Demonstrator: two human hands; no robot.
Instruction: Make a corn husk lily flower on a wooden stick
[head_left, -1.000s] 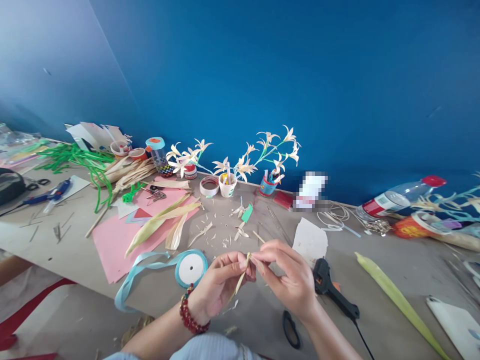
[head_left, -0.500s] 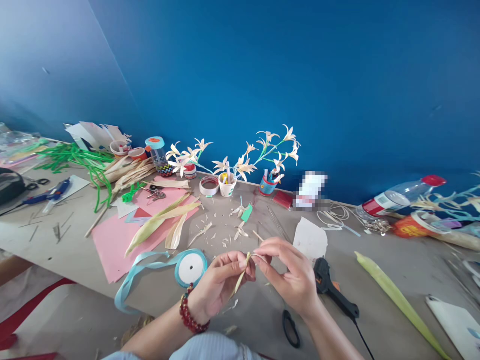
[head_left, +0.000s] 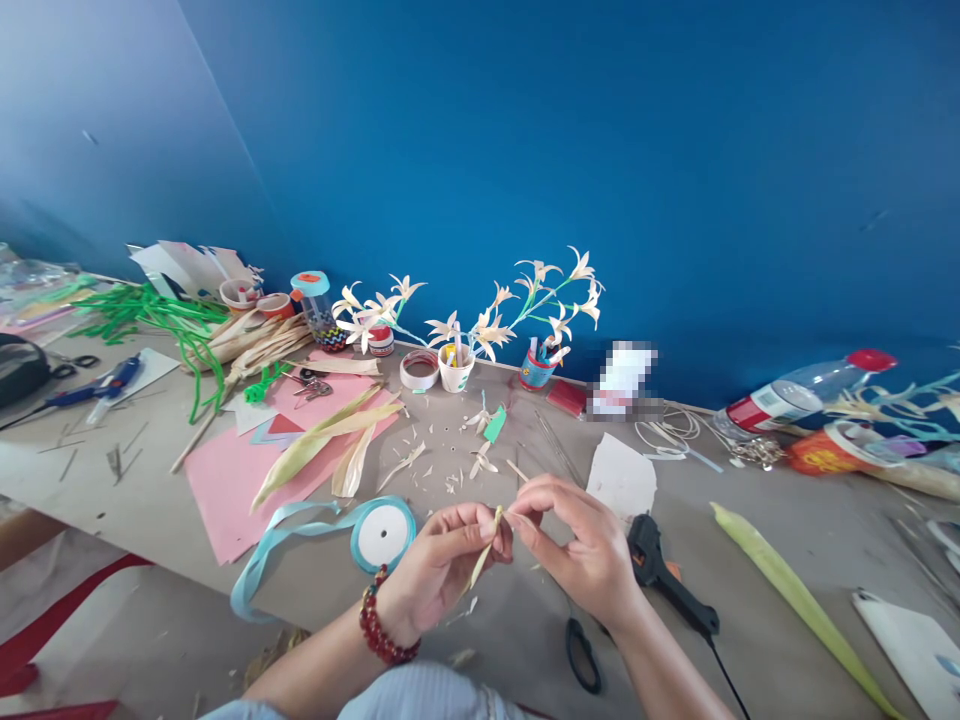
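Observation:
A narrow pale yellow-green husk strip is pinched between the thumb and fingers of my left hand, its tail hanging down below the fingers. My right hand is closed in a pinch at the knotted top of the strip, just right of the left fingertips; what lies between its fingertips is too small to make out. A roll of light blue ribbon lies beside my left wrist. Near my right wrist are a black glue gun and black-handled scissors.
Small husk scraps lie beyond my hands. Behind them, husk flowers stand in a white cup. Pink paper with husks is on the left; a long green husk and a plastic bottle are on the right.
The right fingertips have shifted slightly, and the thin curved strand seen between them earlier no longer shows clearly. My left hand keeps its hold on the strip.

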